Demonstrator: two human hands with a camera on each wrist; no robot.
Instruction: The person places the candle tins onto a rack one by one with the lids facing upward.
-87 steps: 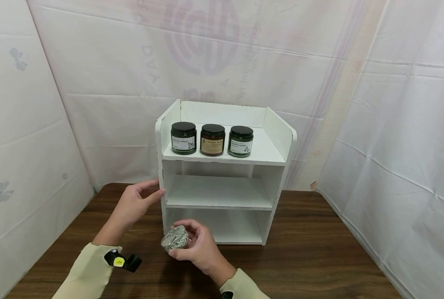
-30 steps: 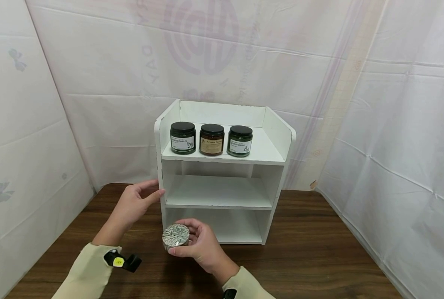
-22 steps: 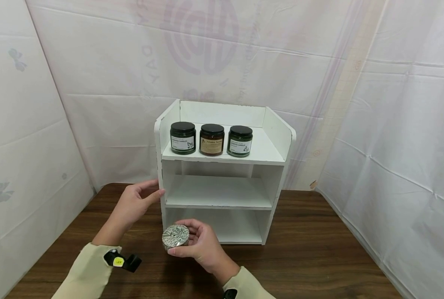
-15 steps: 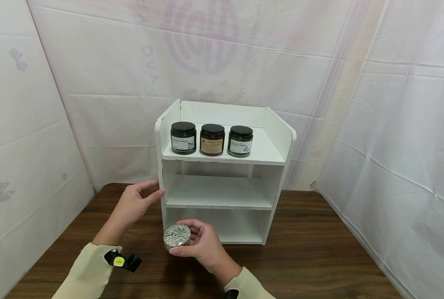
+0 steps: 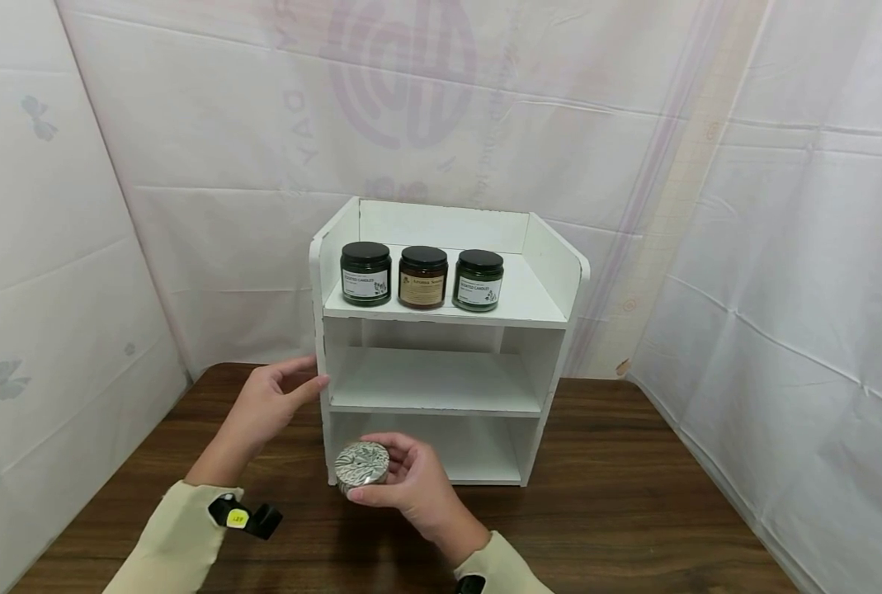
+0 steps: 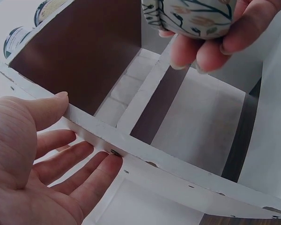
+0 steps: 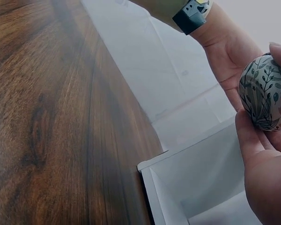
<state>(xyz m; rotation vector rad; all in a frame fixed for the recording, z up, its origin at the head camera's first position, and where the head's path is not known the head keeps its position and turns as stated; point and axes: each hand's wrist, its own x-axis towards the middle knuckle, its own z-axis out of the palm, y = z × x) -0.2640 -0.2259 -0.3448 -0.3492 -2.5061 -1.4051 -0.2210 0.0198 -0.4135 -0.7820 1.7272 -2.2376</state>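
Note:
My right hand (image 5: 422, 491) holds a round tin (image 5: 362, 464) with a printed leaf pattern, above the table in front of the shelf's bottom level. Its thumb lies on the near side, fingers on the far side, and the flat lid faces up toward the head camera. The right wrist view shows plant drawings on the tin's side (image 7: 264, 91). A white three-level shelf (image 5: 441, 381) stands behind. My left hand (image 5: 266, 404) touches its left side panel, thumb at the front edge (image 6: 145, 157) and extended fingers along the outer face.
Three black-lidded candle jars stand in a row on the top level: a green one (image 5: 366, 285), an amber one (image 5: 422, 290) and another green one (image 5: 478, 290). The shelf sits on a dark wooden table (image 5: 619, 495). White sheets (image 5: 233, 165) hang around the back and sides.
The tin has turned so that its lid shows more squarely from above, and my right hand has shifted it slightly to the right. My left hand stays in place on the shelf's side.

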